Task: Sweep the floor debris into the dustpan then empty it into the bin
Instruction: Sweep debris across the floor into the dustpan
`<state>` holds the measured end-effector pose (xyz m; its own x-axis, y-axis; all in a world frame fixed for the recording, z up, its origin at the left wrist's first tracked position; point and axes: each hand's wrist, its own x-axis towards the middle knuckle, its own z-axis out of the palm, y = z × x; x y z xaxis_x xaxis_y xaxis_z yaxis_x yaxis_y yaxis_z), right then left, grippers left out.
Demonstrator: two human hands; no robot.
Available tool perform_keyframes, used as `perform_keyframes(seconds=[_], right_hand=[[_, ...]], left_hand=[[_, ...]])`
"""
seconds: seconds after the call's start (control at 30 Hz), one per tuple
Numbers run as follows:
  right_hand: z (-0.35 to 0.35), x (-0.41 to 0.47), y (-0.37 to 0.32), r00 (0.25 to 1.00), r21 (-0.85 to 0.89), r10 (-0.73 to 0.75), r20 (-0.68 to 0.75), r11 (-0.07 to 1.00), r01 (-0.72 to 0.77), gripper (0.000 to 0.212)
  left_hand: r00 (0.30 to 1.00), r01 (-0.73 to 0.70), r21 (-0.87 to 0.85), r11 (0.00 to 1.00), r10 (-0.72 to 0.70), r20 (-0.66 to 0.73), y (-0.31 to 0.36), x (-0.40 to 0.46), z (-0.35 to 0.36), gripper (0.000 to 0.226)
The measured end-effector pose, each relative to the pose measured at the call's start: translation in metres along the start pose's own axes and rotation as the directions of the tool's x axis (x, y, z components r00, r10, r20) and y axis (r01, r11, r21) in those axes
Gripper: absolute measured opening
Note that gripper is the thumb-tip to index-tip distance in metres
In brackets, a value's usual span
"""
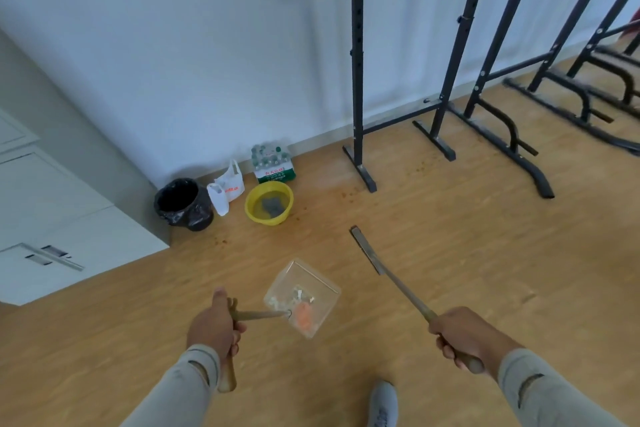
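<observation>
- Dustpan [304,295] in my left hand [214,321], fingers curled round its wooden handle; the clear pan hangs just off the floor, roughly level as far as I can tell, which I judge is what keeps the load from sliding out
- Debris [298,307] sits inside the pan: pale scraps and one orange piece, bunched toward the handle end
- My right hand [464,336] grips the broom [391,274] by its wooden shaft; the narrow head points forward and away from the pan, near the floor, though I cannot tell if it touches
- Broom and pan are apart, so I read the sweeping here as done and the carrying as the step in hand
- Bin [183,204], black-lined and open at the top, stands ahead to the left by the wall, beside the grey cabinet [52,218]; well apart from the pan
- White plastic bags [227,192], a yellow basin [269,203] with water and a grey cloth in it, and a pack of bottles [273,165] crowd the bin's right side; I would come at the bin from the near side so the pan clears them
- Small reddish specks [349,192] lie on the floor near the rack [360,97] feet, so some sweeping may be left
- Risk as I judge it: tilting the pan on the way spills the light scraps
</observation>
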<state>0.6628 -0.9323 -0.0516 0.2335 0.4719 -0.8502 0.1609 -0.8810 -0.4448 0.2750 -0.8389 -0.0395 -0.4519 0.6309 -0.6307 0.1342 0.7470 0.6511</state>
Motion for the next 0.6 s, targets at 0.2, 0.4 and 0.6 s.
perform_keyframes(seconds=[0.2, 0.4, 0.6], right_hand=[[-0.033, 0.042, -0.066, 0.999, -0.059, 0.022, 0.025, 0.998, -0.021, 0.018], [-0.053, 0.088, -0.145, 0.999, -0.147, 0.033, -0.003, 0.989, -0.033, 0.020], [-0.072, 0.125, -0.226, 0.997, -0.284, 0.077, -0.016, 0.956, -0.078, 0.018]], left_hand=[[1.000, -0.021, -0.006, 1.000, 0.021, 0.020, 0.057, 0.035, 0.047, 0.085], [0.999, -0.020, -0.036, 0.999, 0.021, 0.040, 0.113, 0.097, 0.091, 0.081], [0.996, 0.018, 0.012, 1.000, -0.019, 0.085, 0.171, 0.161, 0.136, 0.082]])
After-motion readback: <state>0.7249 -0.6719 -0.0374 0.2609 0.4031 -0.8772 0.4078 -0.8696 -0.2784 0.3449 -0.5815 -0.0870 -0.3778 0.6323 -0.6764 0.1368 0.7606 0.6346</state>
